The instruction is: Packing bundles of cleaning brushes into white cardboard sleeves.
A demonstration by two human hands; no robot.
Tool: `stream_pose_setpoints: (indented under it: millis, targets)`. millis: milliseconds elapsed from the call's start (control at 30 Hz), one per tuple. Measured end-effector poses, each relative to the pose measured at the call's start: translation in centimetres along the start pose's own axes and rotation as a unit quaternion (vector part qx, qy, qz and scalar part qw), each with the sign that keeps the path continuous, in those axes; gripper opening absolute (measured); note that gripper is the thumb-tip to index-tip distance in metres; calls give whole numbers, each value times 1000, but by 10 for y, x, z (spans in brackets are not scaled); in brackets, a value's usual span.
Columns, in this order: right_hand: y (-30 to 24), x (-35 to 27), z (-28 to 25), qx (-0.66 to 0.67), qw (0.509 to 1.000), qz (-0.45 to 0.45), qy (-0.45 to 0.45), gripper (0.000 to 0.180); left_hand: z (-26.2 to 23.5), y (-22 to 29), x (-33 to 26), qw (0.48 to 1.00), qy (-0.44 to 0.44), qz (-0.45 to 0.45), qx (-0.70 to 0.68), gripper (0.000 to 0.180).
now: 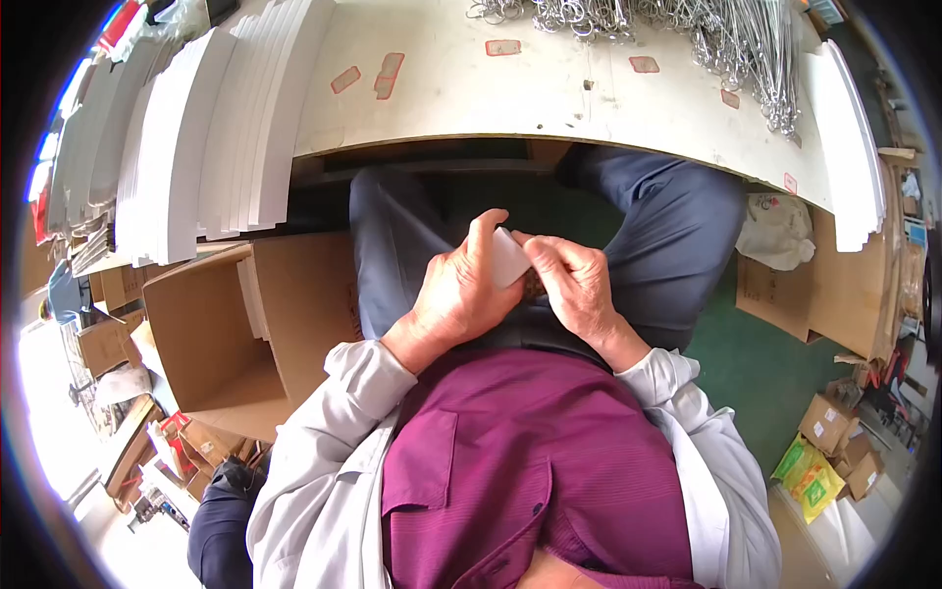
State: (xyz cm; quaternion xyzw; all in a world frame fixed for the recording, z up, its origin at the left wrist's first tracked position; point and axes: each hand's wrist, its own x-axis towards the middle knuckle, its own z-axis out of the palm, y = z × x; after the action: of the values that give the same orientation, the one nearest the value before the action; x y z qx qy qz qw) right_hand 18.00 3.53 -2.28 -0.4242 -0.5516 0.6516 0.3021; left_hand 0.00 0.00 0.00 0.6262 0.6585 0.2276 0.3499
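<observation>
Seated person holding a small white card in both hands over the lap.

Head view: the left hand (456, 290) pinches the small white card (507, 257) between thumb and curled fingers, while the right hand (574, 285) closes its fingertips on the card's right edge. Beyond the knees, the white table (549, 88) carries metal hooks (687, 29) and stacked white sheets (226, 137); an open cardboard box (235, 324) stands at the left. With only the edges gripped, the card could probably slip and fall between the legs, or crease if the fingers press harder.
</observation>
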Motion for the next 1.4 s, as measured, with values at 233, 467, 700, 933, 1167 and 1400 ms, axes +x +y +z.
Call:
stream_pose_setpoints:
  millis: [233, 467, 700, 933, 1167, 1400]
  targets:
    - [-11, 10, 12, 50, 998, 18, 35, 14, -7, 2, 1, 995, 17, 89, 49, 74]
    - [-5, 17, 2, 91, 992, 54, 72, 15, -2, -3, 6, 990, 43, 93, 95, 59]
    - [-5, 16, -4, 117, 987, 98, 54, 13, 0, -8, 5, 990, 47, 98, 94, 52]
    - [-3, 18, -8, 149, 980, 118, 56, 14, 3, -11, 4, 990, 42, 106, 84, 56]
    - [9, 18, -6, 45, 994, 63, 81, 17, 9, -15, 3, 990, 47, 115, 71, 58]
    - [4, 15, 2, -107, 986, -64, 114, 17, 10, -19, 4, 992, 44, 102, 62, 58]
